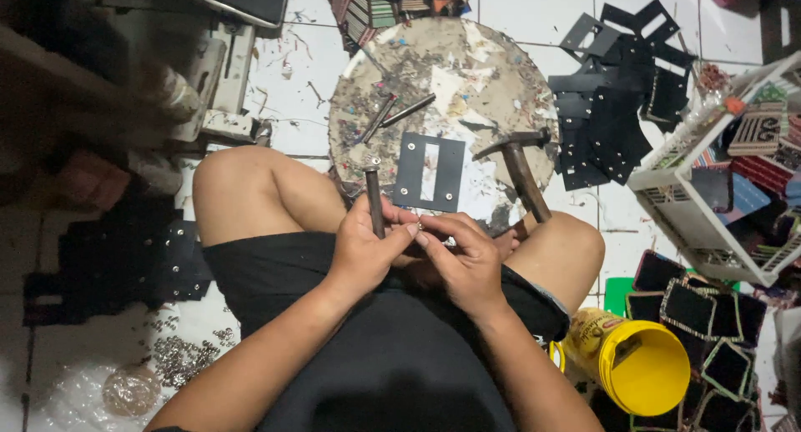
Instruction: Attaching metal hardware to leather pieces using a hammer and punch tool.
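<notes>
Dark metal punch rod with a silvery knobbed tip [373, 200] — gripped in the left hand [365, 250], fingers clenched round its lower shaft. Long axis near upright in the view, tip pointing away from the body toward the round paint-spattered wooden work block [467, 73]. Tip sits just beside the near-left corner of the flat black rectangular panel with a slot cut through its middle [430, 172], which lies on the block straight ahead of both hands.

Right hand [467, 261] — fingertips pinched together against the left hand's fingertips, over a tiny pale object; too small to identify, likely a rivet or stud, cannot confirm. Both hands rest over the lap between the bare knees, touching each other; the left is the nearer one to the rod's tip and to the panel.

Wooden-handled hammer [521, 169] lies on the block's right edge, handle toward the right knee, untouched. Two loose thin metal rods [396, 113] lie on the block farther out.

Hard to read: small object in the pinch hidden by fingers; left part of the view dark and blurred; stack of black cut panels [613, 107] on the tiled floor partly overlapping; yellow plastic bucket [638, 361] contents not visible.
</notes>
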